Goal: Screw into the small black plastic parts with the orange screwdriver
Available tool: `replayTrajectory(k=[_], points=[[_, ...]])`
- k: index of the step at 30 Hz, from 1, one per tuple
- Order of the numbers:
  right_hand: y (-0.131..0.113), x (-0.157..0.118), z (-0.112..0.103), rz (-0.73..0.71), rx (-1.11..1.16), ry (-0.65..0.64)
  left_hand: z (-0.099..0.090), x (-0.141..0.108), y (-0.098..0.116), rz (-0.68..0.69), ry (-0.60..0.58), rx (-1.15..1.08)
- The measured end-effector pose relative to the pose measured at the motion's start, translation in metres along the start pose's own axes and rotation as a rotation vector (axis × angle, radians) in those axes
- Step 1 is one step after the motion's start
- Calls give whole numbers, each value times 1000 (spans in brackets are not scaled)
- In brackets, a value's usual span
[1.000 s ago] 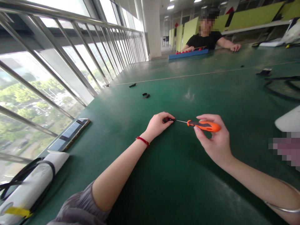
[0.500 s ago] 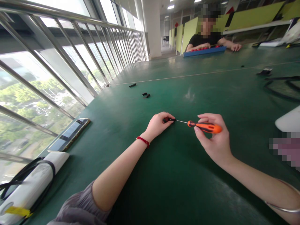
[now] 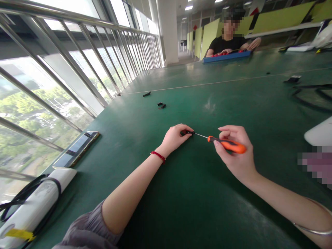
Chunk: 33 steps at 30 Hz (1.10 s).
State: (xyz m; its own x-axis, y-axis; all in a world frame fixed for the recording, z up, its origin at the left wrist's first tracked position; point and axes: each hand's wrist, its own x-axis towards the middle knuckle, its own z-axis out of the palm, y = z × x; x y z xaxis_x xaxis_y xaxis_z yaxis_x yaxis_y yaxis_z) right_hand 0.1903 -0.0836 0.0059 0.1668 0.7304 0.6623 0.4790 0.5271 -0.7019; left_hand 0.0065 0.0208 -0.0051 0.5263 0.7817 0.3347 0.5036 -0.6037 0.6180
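My left hand (image 3: 176, 137) pinches a small black part (image 3: 187, 132) low over the green tabletop; its exact kind is too small to make out, and the fingers cover some of it. An orange and black screwdriver (image 3: 228, 144) lies in the closed fingers of my right hand (image 3: 240, 155). Its thin shaft points left, and the tip meets the right end of the black part. Farther up the table, several small black pieces (image 3: 162, 105) lie loose, with another black piece (image 3: 146, 94) a little beyond them.
A phone (image 3: 76, 148) and a white power strip (image 3: 38, 204) with black cable lie along the left edge by the metal railing (image 3: 85, 72). Across the green table (image 3: 181, 207) sits a person (image 3: 225, 43) behind a blue tray (image 3: 227, 57). Black cables (image 3: 313, 98) are at right.
The screwdriver's handle has tilted slightly downward in my right hand, its tip staying at the black part. My left hand holds still. The person across has raised a hand off the table.
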Motion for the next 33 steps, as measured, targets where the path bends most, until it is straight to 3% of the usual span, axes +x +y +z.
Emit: replayTrajectory(k=[5,11,18,25,30,33], points=[[-2,-1,-2,45,-82,-93,0,0,1,2,-3,0],[0,0,0,-19,-33,23,0,0,1,-2,-3,3],[-2,-1,-2,37,-62,-113,-1,0,1,4,-3,8],[0,0,0,-8,-26,9,0,0,1,0,-1,2],[1,-1,-2,22,-65,-108,-1,0,1,10,4,5],[0,-1,-2,32,-87,-100,0,0,1,10,8,3]])
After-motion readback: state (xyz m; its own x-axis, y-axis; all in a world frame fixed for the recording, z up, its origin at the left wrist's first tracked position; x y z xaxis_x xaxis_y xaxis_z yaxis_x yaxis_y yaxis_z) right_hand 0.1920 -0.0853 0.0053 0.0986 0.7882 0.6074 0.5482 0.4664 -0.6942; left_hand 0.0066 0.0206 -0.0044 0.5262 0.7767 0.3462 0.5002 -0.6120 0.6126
